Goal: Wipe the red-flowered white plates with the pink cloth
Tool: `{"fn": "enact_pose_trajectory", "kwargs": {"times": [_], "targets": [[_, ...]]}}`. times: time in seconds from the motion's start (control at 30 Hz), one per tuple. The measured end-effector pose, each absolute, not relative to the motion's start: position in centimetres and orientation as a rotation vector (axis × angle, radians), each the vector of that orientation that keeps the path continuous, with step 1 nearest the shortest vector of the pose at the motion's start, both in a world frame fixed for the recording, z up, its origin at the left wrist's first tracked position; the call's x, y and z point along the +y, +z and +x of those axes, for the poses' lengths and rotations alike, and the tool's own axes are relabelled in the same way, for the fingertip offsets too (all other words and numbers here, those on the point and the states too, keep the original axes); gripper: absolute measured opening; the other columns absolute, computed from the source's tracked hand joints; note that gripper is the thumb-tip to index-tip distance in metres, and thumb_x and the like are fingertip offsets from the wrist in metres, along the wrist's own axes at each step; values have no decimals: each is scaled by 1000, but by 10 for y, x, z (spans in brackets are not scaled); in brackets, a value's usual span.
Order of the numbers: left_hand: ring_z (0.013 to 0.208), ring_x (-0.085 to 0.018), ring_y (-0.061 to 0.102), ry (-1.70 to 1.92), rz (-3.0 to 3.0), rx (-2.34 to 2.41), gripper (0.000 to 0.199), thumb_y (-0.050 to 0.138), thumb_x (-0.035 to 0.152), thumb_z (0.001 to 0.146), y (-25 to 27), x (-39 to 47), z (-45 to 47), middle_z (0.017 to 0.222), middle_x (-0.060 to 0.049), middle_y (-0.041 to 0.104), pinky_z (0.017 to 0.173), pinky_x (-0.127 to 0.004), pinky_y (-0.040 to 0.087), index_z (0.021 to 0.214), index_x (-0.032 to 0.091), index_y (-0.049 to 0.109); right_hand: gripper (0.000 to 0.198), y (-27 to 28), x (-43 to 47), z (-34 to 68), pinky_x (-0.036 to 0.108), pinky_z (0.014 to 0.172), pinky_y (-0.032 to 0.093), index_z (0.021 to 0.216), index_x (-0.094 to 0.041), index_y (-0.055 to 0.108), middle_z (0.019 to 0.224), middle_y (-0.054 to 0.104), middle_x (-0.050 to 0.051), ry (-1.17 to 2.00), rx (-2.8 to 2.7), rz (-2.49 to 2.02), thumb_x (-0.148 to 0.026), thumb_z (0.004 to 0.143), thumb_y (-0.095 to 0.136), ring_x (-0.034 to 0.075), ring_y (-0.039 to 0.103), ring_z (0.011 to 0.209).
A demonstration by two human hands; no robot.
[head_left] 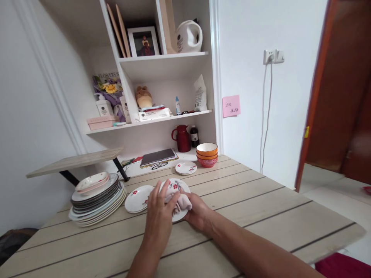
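Note:
A small white plate [186, 188] with red flowers is tilted up above the table, its right edge gripped by my right hand [198, 211]. On the face of that plate lies a crumpled pale pink cloth [183, 203], pressed there by my left hand [161, 204], whose bent fingers hide part of both. Just left of my hands, more small flowered plates [136, 200] lie on the table, apparently stacked. Beyond the held plate sits another flowered plate [185, 167].
Tall stacked plates [98, 216] and bowls [92, 181] stand at left beside a small raised shelf [78, 160]. Orange and red bowls [206, 158] are stacked at the back right, near a red jug [183, 139], a dark laptop [158, 156] and eyeglasses [159, 166].

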State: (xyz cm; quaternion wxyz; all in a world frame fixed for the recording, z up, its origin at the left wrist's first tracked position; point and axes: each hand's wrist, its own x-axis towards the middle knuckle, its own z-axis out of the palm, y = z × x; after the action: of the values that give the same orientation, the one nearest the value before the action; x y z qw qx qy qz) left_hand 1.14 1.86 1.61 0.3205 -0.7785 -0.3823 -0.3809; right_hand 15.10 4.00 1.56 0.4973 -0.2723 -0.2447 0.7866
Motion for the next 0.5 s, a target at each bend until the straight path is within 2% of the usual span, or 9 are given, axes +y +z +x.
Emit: {"fn": "enact_pose_trajectory", "kwargs": {"times": [0.1, 0.17, 0.27, 0.33, 0.43, 0.5], "targets": [[120, -29, 49, -920, -2032, -1016, 47, 53, 6, 85, 11, 16, 16, 134, -9, 51, 94, -46, 47, 121, 35, 65, 35, 18, 40, 152, 29, 61, 53, 108, -7, 64, 81, 74, 10, 1901, -552, -672, -34, 98, 43, 18, 67, 64], [102, -24, 57, -882, -2057, -1125, 48, 51, 7, 86, 7, 16, 16, 117, -8, 58, 84, -39, 51, 123, 36, 64, 36, 19, 41, 152, 29, 59, 52, 104, -7, 64, 76, 73, 9, 1903, -536, -702, -35, 98, 42, 17, 66, 61], [83, -16, 59, -918, -2251, -1352, 53, 42, 7, 89, 5, 16, 15, 98, -5, 56, 72, -29, 52, 130, 35, 58, 34, 18, 43, 152, 27, 56, 49, 98, -7, 64, 71, 71, 8, 1862, -529, -734, -34, 98, 43, 16, 63, 55], [90, -16, 60, -1037, -2420, -1426, 48, 38, 12, 92, 4, 16, 15, 101, -5, 54, 77, -29, 52, 133, 32, 55, 32, 17, 44, 152, 26, 58, 49, 100, -7, 64, 75, 72, 8, 1827, -537, -721, -34, 97, 46, 15, 64, 58], [111, -20, 56, -1181, -2569, -1405, 38, 41, 29, 95, 3, 14, 16, 118, -9, 51, 93, -38, 49, 130, 29, 55, 32, 14, 46, 153, 27, 66, 51, 106, -8, 64, 86, 74, 11, 1777, -532, -673, -33, 96, 47, 17, 68, 70], [120, -23, 51, -1179, -2587, -1397, 35, 42, 36, 95, 1, 13, 19, 128, -10, 49, 98, -44, 46, 125, 28, 57, 32, 13, 47, 153, 29, 72, 52, 109, -9, 63, 92, 74, 11, 1767, -508, -640, -33, 96, 47, 18, 68, 76]]}}
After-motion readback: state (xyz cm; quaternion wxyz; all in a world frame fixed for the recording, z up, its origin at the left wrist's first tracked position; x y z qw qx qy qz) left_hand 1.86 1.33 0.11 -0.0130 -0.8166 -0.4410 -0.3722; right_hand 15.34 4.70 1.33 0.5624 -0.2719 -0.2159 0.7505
